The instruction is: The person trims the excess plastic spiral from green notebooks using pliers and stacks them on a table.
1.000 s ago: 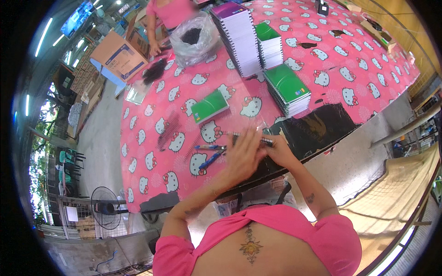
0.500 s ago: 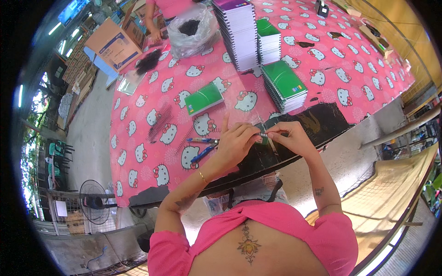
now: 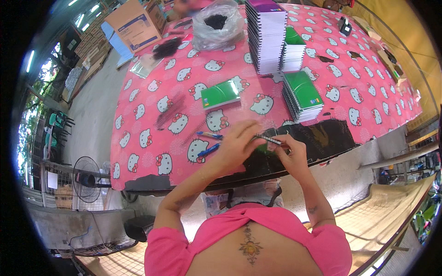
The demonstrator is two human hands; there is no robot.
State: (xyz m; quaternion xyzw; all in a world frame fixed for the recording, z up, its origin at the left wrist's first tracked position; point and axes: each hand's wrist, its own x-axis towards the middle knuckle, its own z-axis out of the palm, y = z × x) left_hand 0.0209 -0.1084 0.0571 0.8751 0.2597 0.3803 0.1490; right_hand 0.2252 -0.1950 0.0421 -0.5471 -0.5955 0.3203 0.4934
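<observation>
A small spiral notebook (image 3: 270,139) with a dark coil is held with its bound edge up, over the black patch at the table's near edge. Part of its green cover shows below the coil. My right hand (image 3: 292,152) pinches its right end between thumb and fingers. At the left end, my left hand (image 3: 240,141) has its thumb against the notebook and its fingers reaching over, slightly blurred. Beside that hand lie blue-handled pliers (image 3: 209,150), partly hidden by it. A green notebook (image 3: 221,94) lies flat farther away.
A short stack of green spiral notebooks (image 3: 301,96) stands to the right, with taller stacks (image 3: 265,41) behind. Loose black coils (image 3: 170,112) lie left of centre. A plastic bag of black coils (image 3: 216,32) and a cardboard box (image 3: 133,27) stand farther back. A fan (image 3: 86,179) is at left.
My view has shifted, so the table things sit farther right. My hands have moved apart; the right one has slid to the notebook's right end, and the left fingers have lifted and spread somewhat.
</observation>
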